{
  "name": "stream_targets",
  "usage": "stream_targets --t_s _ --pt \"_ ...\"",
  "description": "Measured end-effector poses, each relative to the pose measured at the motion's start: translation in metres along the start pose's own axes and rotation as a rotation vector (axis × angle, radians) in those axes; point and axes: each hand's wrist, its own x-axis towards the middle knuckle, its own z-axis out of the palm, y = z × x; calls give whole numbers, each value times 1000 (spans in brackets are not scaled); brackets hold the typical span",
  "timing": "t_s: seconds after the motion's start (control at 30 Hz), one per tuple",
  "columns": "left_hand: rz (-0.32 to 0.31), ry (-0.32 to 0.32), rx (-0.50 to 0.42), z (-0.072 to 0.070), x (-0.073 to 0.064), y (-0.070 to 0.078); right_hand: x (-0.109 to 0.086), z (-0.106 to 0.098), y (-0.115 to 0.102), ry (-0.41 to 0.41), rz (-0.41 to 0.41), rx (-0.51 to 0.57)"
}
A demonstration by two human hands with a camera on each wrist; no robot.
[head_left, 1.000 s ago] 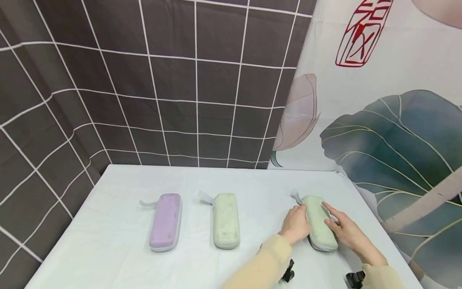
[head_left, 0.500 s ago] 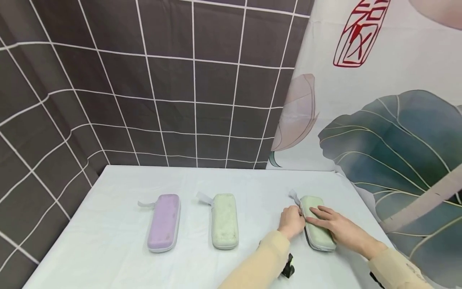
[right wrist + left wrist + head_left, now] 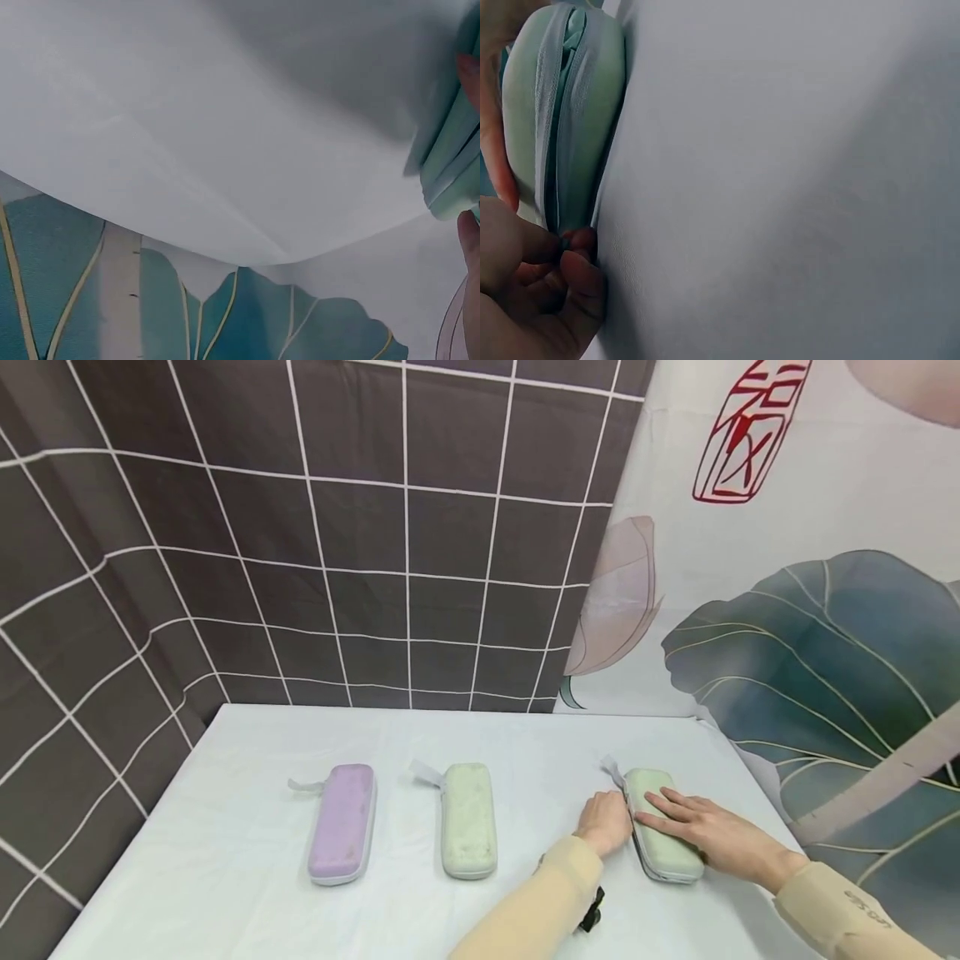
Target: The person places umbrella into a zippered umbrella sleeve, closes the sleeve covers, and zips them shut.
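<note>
A pale green zip case (image 3: pixel 660 856) lies on the right side of the white table. At its left side my left hand (image 3: pixel 604 823) pinches the zipper pull (image 3: pixel 564 243); fingers cover most of the pull. Across the lid my right hand (image 3: pixel 712 831) rests with fingers straight and spread. In the left wrist view the zipper tapes (image 3: pixel 547 112) stand apart beyond my fingers, with a narrow dark gap between them. A grey strap (image 3: pixel 611 768) sticks out at the case's far left corner. The right wrist view catches only the case's end (image 3: pixel 450 180) and two fingertips.
A second pale green case (image 3: pixel 468 822) lies mid-table, and a purple case (image 3: pixel 341 827) lies left of it, each with a strap. The white table (image 3: pixel 247 827) meets a dark grid curtain (image 3: pixel 450 527) behind and a leaf-patterned cloth (image 3: pixel 817 635) at right.
My right hand has moved from the case's right edge onto its lid, fingers now flat across it. My left hand has shifted slightly along the case's left side toward me. Both other cases stay put.
</note>
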Motion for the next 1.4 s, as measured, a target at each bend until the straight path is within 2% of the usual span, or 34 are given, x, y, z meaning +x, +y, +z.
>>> stream_targets --t_s 0.1,0.33,0.47,0.57,0.73,0.93,1.17,1.4 --pt "14 -24 39 -1 -2 -1 3 1 -2 1 -5 -6" --pt "14 -84 -8 -7 -7 -5 15 -1 -6 58 -17 -27" --pt "47 -126 -12 -11 -12 -13 18 -1 -10 65 -8 -35" --pt "72 -146 -11 -15 -17 -18 21 -1 -12 55 7 -45" --pt "65 -184 -56 -21 -22 -29 28 0 -14 23 33 -63" --pt "108 -166 -36 -29 -25 -40 36 0 -17 19 75 -115" --pt "113 -142 -49 -36 -29 -49 42 0 -20 -14 145 -143" --pt "148 -107 0 -41 -28 -57 55 1 -24 -30 191 -179"
